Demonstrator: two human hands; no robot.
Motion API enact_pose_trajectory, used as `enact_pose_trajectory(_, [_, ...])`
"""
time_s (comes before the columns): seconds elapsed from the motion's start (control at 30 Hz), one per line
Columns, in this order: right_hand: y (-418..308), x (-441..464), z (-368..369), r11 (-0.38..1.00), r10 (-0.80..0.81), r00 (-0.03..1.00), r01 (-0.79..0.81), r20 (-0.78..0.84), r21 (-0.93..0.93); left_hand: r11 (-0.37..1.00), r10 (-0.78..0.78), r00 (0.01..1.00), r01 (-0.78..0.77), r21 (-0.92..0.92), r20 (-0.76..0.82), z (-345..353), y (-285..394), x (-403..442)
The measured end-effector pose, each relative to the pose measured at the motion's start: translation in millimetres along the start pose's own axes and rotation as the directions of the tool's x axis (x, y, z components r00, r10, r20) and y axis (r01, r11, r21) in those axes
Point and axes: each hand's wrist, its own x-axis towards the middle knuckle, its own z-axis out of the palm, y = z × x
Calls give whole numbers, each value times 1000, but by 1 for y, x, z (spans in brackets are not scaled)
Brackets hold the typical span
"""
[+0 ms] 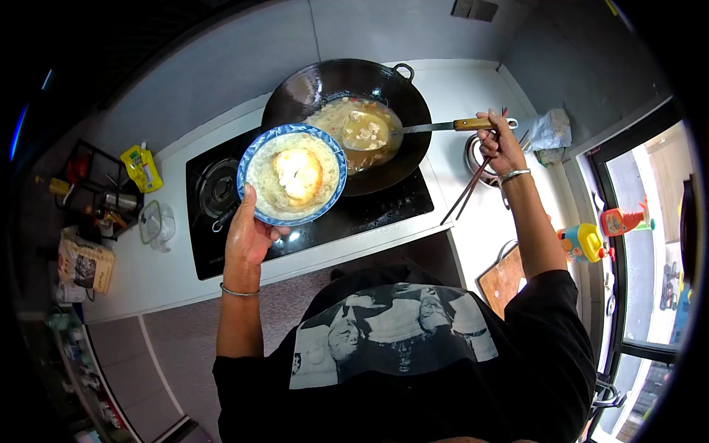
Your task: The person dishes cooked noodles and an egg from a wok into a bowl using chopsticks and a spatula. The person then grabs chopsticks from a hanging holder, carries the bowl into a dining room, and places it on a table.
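I see the left hand (252, 230) gripping the noodle bowl (289, 129) by the wok's (310, 87) near-left rim, while the right hand (502, 148) clasps chopsticks (463, 193) and the ladle (430, 128), whose long axis runs leftward, its filled scoop just right of the bowl.

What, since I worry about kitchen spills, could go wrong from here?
The bowl in the left hand looks well filled, so a tilt might spill it. The right hand seems to hold both ladle and chopsticks, so one could slip. Soup in the ladle might splash if jerked.
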Motion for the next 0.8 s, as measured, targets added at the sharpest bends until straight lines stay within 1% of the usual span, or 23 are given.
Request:
enact_pose_trajectory(0.07, [-11,1,8,1000,-10,1000,10,5,-2,1000,-2,999,2,-6,33,-4,0,1])
enact_pose_trajectory(0.17, [-29,2,22,999,-38,999,39,8,-15,998,-1,999,3,-57,34,-1,-1,2])
enact_pose_trajectory(0.2, [-34,0,28,998,-52,998,52,28,-19,999,-8,1000,8,-51,12,0,0,1])
enact_pose_trajectory(0.3, [-53,-9,55,995,-88,994,91,66,-43,998,-4,997,8,-63,72,-6,0,3])
enact_pose_trajectory(0.33, [-58,-13,65,992,-99,991,105,92,-66,999,9,998,-6,-52,66,-3,1,3])
enact_pose_trajectory(0.43, [-69,-24,94,979,-128,979,150,160,-134,1000,-13,985,15,-15,175,-10,-1,13])
enact_pose_trajectory(0.57, [-69,-49,135,951,-169,956,222,239,-214,998,-53,982,55,-7,183,-13,-3,22])
enact_pose_trajectory(0.6, [-66,-51,138,943,-198,939,261,280,-209,998,-61,984,60,6,168,-14,-5,25])
enact_pose_trajectory(0.7, [-64,-55,144,911,-274,911,349,309,-219,1000,-19,983,21,-9,182,-16,-8,27])
enact_pose_trajectory(0.73, [-65,-54,139,915,-279,905,352,320,-198,1000,-9,983,10,-7,184,-15,-8,27])
enact_pose_trajectory(0.77, [-65,-51,135,898,-314,898,386,307,-210,1000,1,983,0,-5,184,-17,-8,26])
enact_pose_trajectory(0.8, [-65,-47,129,902,-323,899,387,296,-192,1000,11,983,-10,-4,183,-16,-8,25])
